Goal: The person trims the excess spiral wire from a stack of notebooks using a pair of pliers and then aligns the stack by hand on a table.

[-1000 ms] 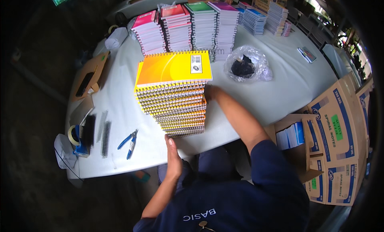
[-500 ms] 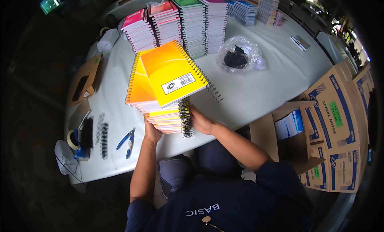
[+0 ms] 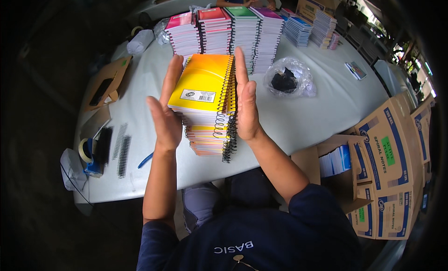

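Yellow notebook (image 3: 198, 75): white barcode label (image 3: 198, 95); cartons (image 3: 373, 126): green stickers (image 3: 388, 150).

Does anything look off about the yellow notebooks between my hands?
Yes. A loose spiral coil dangles below the near right corner of the top yellow notebook. It looks odd because it hangs free of the pages, instead of running along the bound edge. Whether it is damaged I cannot tell.

L hand (image 3: 167, 122) & R hand (image 3: 247, 111) up from low on stack (image 3: 201, 119) to upper sides, top nbk (image 3: 200, 79) straighter.
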`<act>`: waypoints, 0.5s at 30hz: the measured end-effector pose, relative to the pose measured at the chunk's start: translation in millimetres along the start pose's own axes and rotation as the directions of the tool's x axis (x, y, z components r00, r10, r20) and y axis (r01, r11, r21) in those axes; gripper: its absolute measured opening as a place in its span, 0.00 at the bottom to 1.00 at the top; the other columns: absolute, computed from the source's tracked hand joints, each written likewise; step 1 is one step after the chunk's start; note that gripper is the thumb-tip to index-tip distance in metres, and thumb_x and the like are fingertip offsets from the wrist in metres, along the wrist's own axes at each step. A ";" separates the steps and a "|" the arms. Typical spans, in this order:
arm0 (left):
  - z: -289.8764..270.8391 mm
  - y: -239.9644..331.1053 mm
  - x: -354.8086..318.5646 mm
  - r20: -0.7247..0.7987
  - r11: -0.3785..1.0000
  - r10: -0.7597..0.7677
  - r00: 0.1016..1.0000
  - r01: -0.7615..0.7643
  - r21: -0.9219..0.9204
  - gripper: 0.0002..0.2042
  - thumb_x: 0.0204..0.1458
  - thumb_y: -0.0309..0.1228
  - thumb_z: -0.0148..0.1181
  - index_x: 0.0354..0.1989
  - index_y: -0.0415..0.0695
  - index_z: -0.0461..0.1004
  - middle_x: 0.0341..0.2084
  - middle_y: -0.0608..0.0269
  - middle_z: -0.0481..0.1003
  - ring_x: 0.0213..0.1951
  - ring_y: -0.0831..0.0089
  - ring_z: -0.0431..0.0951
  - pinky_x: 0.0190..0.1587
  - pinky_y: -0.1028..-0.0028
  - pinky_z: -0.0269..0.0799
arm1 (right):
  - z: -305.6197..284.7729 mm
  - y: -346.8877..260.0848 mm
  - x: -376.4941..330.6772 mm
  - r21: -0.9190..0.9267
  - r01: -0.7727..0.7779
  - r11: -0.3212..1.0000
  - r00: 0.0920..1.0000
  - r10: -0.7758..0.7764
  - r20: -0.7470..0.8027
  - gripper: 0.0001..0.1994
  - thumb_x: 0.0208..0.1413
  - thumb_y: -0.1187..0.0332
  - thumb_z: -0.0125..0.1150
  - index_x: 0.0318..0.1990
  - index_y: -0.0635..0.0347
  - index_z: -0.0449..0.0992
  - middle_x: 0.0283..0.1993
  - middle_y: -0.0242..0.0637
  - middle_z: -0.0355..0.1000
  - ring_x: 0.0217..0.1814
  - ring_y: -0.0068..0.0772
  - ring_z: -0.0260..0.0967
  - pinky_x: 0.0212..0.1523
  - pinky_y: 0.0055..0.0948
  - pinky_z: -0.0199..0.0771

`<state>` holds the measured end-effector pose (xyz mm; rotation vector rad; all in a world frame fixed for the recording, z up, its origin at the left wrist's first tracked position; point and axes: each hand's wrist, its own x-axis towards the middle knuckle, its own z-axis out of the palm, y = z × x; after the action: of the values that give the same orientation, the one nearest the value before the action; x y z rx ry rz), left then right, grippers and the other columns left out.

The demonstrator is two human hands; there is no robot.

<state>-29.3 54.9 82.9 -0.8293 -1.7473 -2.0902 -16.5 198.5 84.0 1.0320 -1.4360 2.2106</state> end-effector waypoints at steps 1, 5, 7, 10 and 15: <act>0.1 2.7 -0.5 -0.004 1.000 0.006 1.000 -0.006 0.005 0.46 0.49 0.69 0.19 0.65 0.41 0.49 0.65 0.52 0.49 0.67 0.61 0.46 0.66 0.66 0.34 | -4.1 7.0 0.1 0.121 -0.011 0.993 0.999 0.006 0.040 0.41 0.58 0.37 0.24 0.67 0.62 0.28 0.72 0.45 0.29 0.73 0.34 0.32 0.68 0.31 0.32; 5.5 3.2 -3.3 0.034 0.948 0.015 0.999 -0.025 0.316 0.43 0.52 0.65 0.21 0.64 0.38 0.51 0.62 0.50 0.55 0.65 0.61 0.51 0.66 0.67 0.36 | -17.6 22.5 -2.0 -0.278 -0.034 0.960 0.998 0.017 -0.064 0.38 0.60 0.42 0.25 0.67 0.64 0.32 0.72 0.48 0.25 0.74 0.41 0.16 0.68 0.35 0.17; 8.6 0.0 -5.2 -0.117 0.971 0.020 0.993 0.008 0.239 0.43 0.52 0.65 0.21 0.64 0.38 0.50 0.62 0.50 0.54 0.65 0.60 0.50 0.66 0.66 0.36 | -13.8 22.3 -1.4 -0.107 -0.047 0.993 0.998 0.042 -0.046 0.39 0.60 0.40 0.25 0.67 0.63 0.30 0.71 0.47 0.29 0.73 0.38 0.24 0.68 0.33 0.25; -10.2 -10.8 -11.3 -0.214 0.987 0.009 0.977 0.026 0.159 0.44 0.51 0.67 0.20 0.64 0.40 0.49 0.64 0.52 0.51 0.66 0.60 0.46 0.66 0.63 0.36 | -28.6 29.5 -2.1 -0.006 0.005 1.000 0.992 -0.006 -0.124 0.42 0.59 0.40 0.29 0.67 0.64 0.27 0.72 0.45 0.25 0.73 0.36 0.19 0.68 0.32 0.20; 0.3 -27.3 -30.8 -0.132 0.980 -0.107 0.985 0.127 0.153 0.43 0.52 0.66 0.19 0.64 0.41 0.50 0.63 0.51 0.53 0.65 0.59 0.50 0.65 0.62 0.38 | -22.1 47.6 -10.5 -0.218 0.034 0.975 0.992 -0.059 -0.110 0.48 0.54 0.34 0.30 0.66 0.67 0.28 0.71 0.48 0.24 0.73 0.40 0.18 0.69 0.35 0.20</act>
<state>-20.2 57.0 42.8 -0.5525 -1.9081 -1.9924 -46.6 197.9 39.7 0.8413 -1.5421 1.9931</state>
